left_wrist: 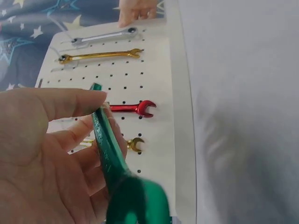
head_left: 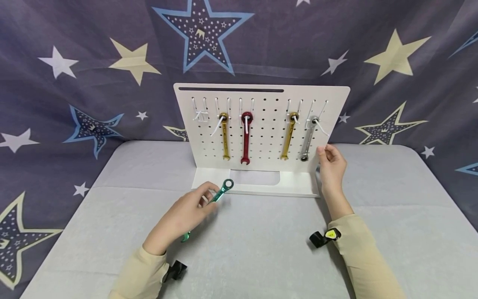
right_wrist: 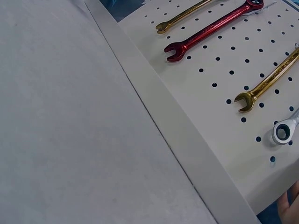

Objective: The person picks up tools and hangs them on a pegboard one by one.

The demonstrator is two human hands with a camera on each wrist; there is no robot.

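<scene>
My left hand [head_left: 188, 211] pinches a green combination wrench [head_left: 223, 190] between thumb and fingers, in front of the pegboard's lower left part. Its ring end points up toward the board; the open end shows below my hand. In the left wrist view the green wrench [left_wrist: 112, 149] crosses the fingers. My right hand [head_left: 333, 168] grips the right edge of the white pegboard [head_left: 269, 137], partly behind it in the right wrist view. On hooks hang a gold wrench [head_left: 225, 139], a red wrench [head_left: 246, 139], a second gold wrench [head_left: 288, 139] and a silver wrench [head_left: 308, 143].
A white wire hook [head_left: 201, 115] juts from the board's upper left. The board's base [head_left: 291, 189] has a cut-out and stands on a grey cloth-covered table [head_left: 261, 241]. A star-patterned curtain [head_left: 284, 45] hangs behind. Black straps [head_left: 318, 239] dangle at both wrists.
</scene>
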